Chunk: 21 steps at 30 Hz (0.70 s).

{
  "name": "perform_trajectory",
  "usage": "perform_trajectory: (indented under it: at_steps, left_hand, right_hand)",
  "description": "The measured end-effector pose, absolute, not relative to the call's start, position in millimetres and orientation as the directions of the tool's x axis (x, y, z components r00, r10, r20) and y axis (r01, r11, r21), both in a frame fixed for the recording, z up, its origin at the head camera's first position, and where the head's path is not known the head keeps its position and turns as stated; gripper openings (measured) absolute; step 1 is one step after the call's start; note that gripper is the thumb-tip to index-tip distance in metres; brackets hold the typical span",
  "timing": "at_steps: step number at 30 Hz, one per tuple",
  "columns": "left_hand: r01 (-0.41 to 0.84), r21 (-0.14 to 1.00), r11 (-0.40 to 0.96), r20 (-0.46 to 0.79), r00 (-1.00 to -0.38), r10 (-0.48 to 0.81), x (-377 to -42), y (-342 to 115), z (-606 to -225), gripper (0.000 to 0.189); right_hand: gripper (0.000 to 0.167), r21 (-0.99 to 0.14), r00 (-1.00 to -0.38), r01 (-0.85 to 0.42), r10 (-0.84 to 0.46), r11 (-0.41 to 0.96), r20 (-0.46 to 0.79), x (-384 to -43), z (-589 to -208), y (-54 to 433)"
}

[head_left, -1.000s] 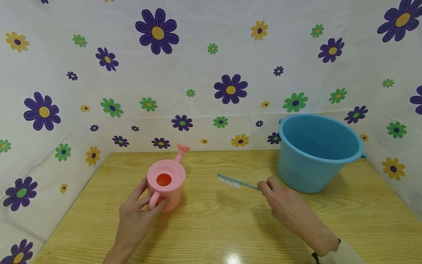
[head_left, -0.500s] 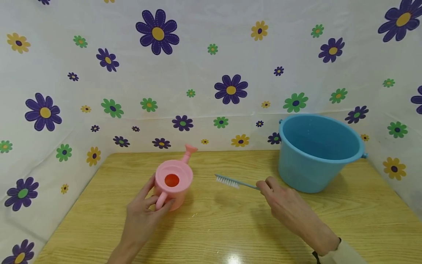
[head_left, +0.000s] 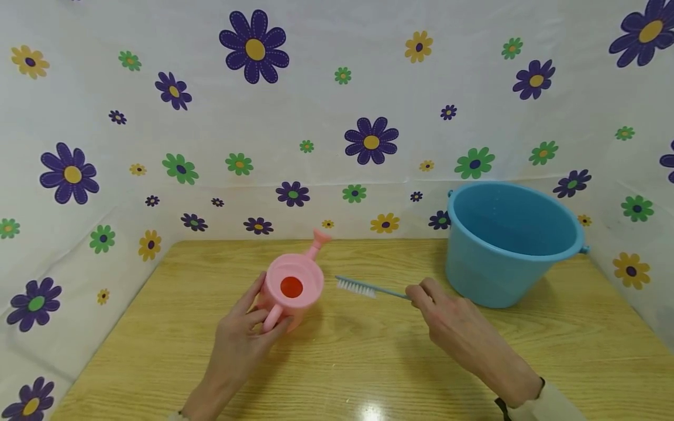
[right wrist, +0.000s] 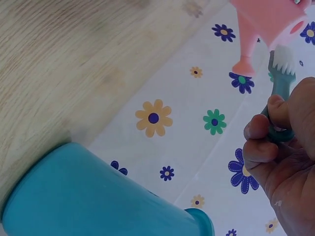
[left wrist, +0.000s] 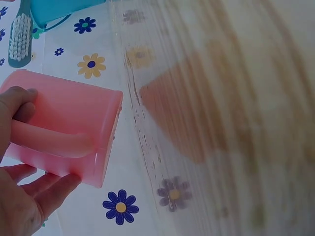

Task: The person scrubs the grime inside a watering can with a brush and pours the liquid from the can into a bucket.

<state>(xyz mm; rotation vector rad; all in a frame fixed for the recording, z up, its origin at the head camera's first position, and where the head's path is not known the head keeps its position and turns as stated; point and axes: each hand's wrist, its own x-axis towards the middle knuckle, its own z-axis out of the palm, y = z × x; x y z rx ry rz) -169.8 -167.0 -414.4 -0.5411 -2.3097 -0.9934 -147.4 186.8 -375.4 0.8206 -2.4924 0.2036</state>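
Lower left of the head view's centre the left hand (head_left: pixel 239 336) is gripping the can (head_left: pixel 312 285), and lower right the right hand (head_left: pixel 455 324) is pinching the brush (head_left: pixel 377 289), both already off the tabletop (head_left: pixel 368 362), bristles (head_left: pixel 356 287) not yet touching the can, whose base (left wrist: pixel 112 140) only the left wrist view is showing.
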Motion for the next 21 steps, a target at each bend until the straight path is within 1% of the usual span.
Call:
perform_trajectory:
  at_steps: [2, 7, 9, 12, 18, 21]
  left_hand:
    - [0.562, 0.514, 0.648, 0.636, -0.757, 0.152, -170, -165, -414, 0.019]
    - [0.566, 0.502, 0.654, 0.625, -0.760, 0.178, -170, -162, -411, 0.022]
    - [0.575, 0.498, 0.649, 0.624, -0.757, 0.192, -170, -160, -410, 0.023]
    - [0.598, 0.480, 0.642, 0.637, -0.740, 0.214, -170, -158, -410, 0.024]
    - [0.647, 0.412, 0.641, 0.681, -0.686, 0.255, -174, -156, -412, 0.025]
    - [0.654, 0.391, 0.648, 0.677, -0.681, 0.279, -174, -155, -412, 0.025]
  right_hand:
    - [0.008, 0.022, -0.683, -0.596, -0.521, 0.803, 0.512, -147, -374, 186]
    - [0.027, 0.033, -0.680, -0.597, -0.527, 0.801, 0.510, -146, -369, 182]
    - [0.031, 0.036, -0.683, -0.596, -0.529, 0.803, 0.504, -146, -368, 181]
    - [0.031, 0.041, -0.687, -0.594, -0.533, 0.803, 0.494, -146, -366, 179]
    - [0.026, 0.030, -0.683, -0.603, -0.536, 0.797, 0.496, -145, -363, 176]
    - [0.027, 0.026, -0.675, -0.613, -0.541, 0.790, 0.502, -145, -363, 175]
